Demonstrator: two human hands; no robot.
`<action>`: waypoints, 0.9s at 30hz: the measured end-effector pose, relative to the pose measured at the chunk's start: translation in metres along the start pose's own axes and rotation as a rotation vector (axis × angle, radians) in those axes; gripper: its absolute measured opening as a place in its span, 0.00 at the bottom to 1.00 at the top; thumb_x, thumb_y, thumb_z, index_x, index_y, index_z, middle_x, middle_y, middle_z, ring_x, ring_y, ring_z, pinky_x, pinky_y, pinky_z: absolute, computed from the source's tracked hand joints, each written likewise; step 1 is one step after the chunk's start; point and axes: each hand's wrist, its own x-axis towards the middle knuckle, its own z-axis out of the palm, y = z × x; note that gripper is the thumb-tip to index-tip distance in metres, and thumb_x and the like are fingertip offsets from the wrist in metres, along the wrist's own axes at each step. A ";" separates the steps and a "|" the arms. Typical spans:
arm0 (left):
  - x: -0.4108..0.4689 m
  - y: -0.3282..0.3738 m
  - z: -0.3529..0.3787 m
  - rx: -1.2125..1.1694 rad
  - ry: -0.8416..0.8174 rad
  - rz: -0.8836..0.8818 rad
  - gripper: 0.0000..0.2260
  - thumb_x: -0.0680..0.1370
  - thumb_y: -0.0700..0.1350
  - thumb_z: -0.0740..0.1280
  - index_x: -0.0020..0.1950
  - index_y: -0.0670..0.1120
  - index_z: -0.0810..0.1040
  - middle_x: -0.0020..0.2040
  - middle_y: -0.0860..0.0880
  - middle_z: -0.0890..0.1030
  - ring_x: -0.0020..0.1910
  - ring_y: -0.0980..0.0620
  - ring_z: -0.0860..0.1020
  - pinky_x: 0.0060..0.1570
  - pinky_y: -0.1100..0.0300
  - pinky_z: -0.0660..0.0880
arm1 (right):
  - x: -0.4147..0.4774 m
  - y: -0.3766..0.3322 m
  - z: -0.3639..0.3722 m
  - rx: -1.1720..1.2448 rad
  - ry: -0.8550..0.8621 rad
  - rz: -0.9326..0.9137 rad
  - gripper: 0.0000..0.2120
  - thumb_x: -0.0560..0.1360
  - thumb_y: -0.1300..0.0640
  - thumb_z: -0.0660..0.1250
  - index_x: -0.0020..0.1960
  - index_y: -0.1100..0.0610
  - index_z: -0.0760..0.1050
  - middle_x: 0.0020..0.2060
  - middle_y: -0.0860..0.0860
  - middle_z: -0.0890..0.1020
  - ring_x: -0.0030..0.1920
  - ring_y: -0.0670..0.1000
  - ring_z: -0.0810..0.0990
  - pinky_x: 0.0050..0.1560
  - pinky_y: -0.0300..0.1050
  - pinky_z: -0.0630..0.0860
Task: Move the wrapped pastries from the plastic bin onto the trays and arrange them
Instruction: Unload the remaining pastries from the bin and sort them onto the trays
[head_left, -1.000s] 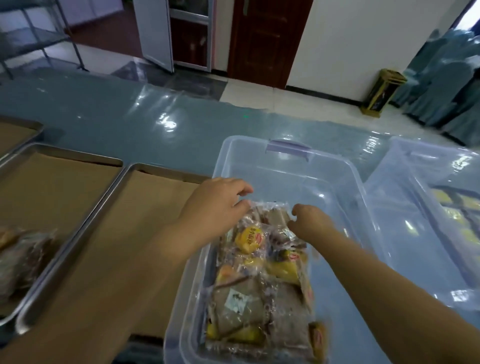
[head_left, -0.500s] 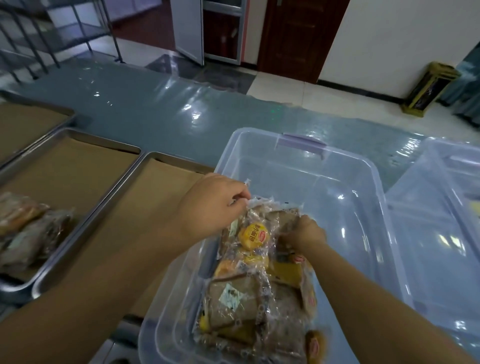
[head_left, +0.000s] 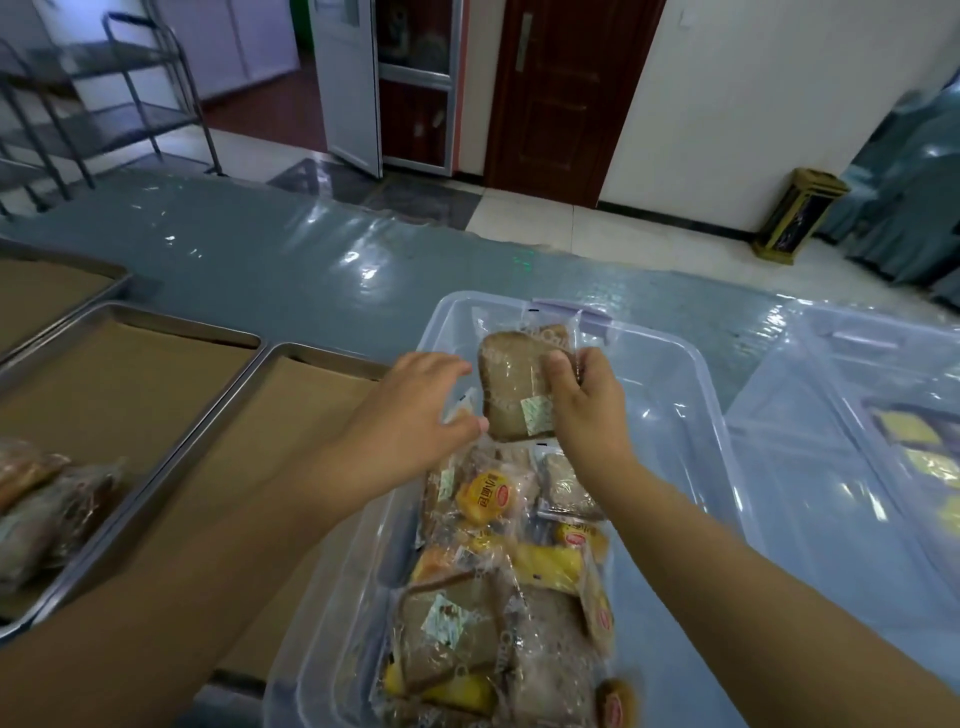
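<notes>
The right hand (head_left: 584, 400) has a clenched grip on a brown wrapped pastry (head_left: 511, 387), lifted above the clear plastic bin (head_left: 696, 374). The left hand (head_left: 415, 410), fingers spread and released, is just beside the pastry. More wrapped pastries (head_left: 498, 587) lie in the bin. Paper-lined trays (head_left: 208, 415) sit left of the bin on the tabletop (head_left: 291, 270).

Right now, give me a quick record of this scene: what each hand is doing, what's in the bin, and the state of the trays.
right hand: holds a wrapped brown pastry above the bin
left hand: open, beside that pastry
plastic bin: wrapped pastries piled at its near end
nearest tray: paper-lined, no pastries visible
middle tray: a few wrapped pastries at its near left
</notes>
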 end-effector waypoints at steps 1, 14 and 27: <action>0.004 0.002 -0.001 -0.012 0.005 -0.015 0.28 0.72 0.61 0.67 0.68 0.50 0.69 0.67 0.52 0.70 0.67 0.53 0.62 0.61 0.57 0.61 | -0.006 -0.007 0.001 0.067 0.008 -0.027 0.10 0.79 0.49 0.59 0.40 0.50 0.67 0.33 0.46 0.73 0.30 0.40 0.69 0.30 0.37 0.68; 0.032 -0.006 -0.005 -0.051 0.224 -0.179 0.11 0.74 0.51 0.68 0.38 0.46 0.70 0.35 0.49 0.73 0.37 0.47 0.73 0.37 0.55 0.62 | -0.032 0.067 0.015 -0.780 -0.359 0.238 0.15 0.79 0.43 0.57 0.53 0.55 0.69 0.43 0.54 0.80 0.43 0.54 0.79 0.41 0.47 0.74; 0.033 -0.019 0.008 0.029 0.294 -0.165 0.11 0.75 0.49 0.66 0.40 0.50 0.65 0.40 0.53 0.68 0.45 0.52 0.64 0.49 0.53 0.62 | -0.009 0.098 0.050 -0.293 -0.116 0.407 0.26 0.69 0.48 0.73 0.63 0.53 0.70 0.39 0.45 0.75 0.36 0.44 0.75 0.32 0.38 0.69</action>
